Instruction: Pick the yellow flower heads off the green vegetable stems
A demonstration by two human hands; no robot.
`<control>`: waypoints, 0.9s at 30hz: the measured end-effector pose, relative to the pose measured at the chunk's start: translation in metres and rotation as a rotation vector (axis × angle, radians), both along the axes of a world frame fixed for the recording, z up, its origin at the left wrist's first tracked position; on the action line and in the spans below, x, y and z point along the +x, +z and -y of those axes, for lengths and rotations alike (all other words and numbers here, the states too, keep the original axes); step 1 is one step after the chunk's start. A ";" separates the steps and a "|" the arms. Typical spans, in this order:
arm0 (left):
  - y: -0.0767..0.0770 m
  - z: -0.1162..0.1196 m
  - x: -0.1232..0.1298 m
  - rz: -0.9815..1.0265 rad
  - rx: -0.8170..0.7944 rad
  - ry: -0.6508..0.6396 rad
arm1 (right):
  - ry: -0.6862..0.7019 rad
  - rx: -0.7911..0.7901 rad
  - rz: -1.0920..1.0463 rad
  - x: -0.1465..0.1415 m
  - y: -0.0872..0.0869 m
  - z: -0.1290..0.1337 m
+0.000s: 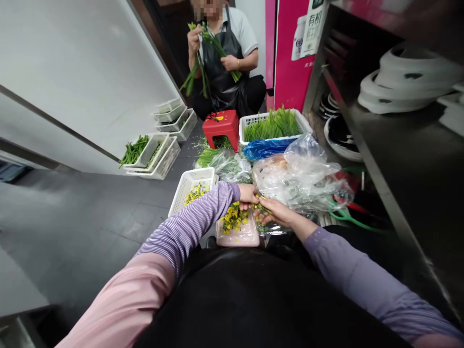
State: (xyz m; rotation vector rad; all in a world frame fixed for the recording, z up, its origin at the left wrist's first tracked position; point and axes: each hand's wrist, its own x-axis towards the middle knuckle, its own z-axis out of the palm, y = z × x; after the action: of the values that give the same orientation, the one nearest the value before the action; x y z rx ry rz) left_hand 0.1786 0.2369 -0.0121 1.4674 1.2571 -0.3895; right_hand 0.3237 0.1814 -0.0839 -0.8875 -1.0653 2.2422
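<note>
Left hand (248, 193) and right hand (278, 212) apparently pinch flower stems (261, 209) near a tray (243, 239) of yellow flowers (234, 220).

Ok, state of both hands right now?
Left hand: at the flowers; whether it grips any cannot be told.
Right hand: loosely closed, holding the flowers.

Well beyond the fingers (251, 194) and up to their right, I can read the large characters 有机 on the white carton (313, 33) printed on a magenta panel (290, 84). The characters beneath them are too blurred for me. Lower on the panel I make out 天, the next character unclear. The printed white bottle (299, 36) carries a dark round mark I can't read.
</note>
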 end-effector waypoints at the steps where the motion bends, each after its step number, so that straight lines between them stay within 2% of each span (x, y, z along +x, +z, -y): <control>1: 0.000 -0.001 0.004 0.006 0.046 -0.008 | -0.009 -0.014 -0.018 0.003 -0.001 0.000; 5: -0.003 -0.002 0.012 0.086 0.172 -0.004 | -0.102 0.027 0.019 0.010 -0.004 -0.003; 8: -0.014 0.001 0.015 0.120 0.372 0.024 | -0.201 0.126 0.163 0.010 -0.007 -0.006; 11: -0.033 0.010 0.023 0.189 0.532 0.198 | -0.295 0.275 0.387 0.010 -0.010 -0.008; 14: -0.055 0.022 0.035 0.282 0.507 0.399 | -0.334 0.440 0.647 0.012 -0.015 -0.011; 17: -0.070 0.030 0.047 0.341 0.578 0.500 | -0.353 0.588 0.856 0.015 -0.020 -0.013; 19: -0.076 0.032 0.051 0.357 0.639 0.553 | -0.352 0.632 0.897 0.016 -0.022 -0.012; 22: -0.079 0.031 0.051 0.426 0.494 0.649 | -0.335 0.546 0.768 0.016 -0.021 -0.009; 27: -0.080 0.030 0.042 0.592 0.327 0.793 | -0.333 0.226 0.469 0.018 -0.019 -0.006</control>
State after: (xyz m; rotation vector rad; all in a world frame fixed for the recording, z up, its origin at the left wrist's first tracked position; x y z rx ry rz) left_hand 0.2203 0.2072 -0.0924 1.0910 1.3143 0.7547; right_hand 0.3413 0.1872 -0.1027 -1.4114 -1.2328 1.6430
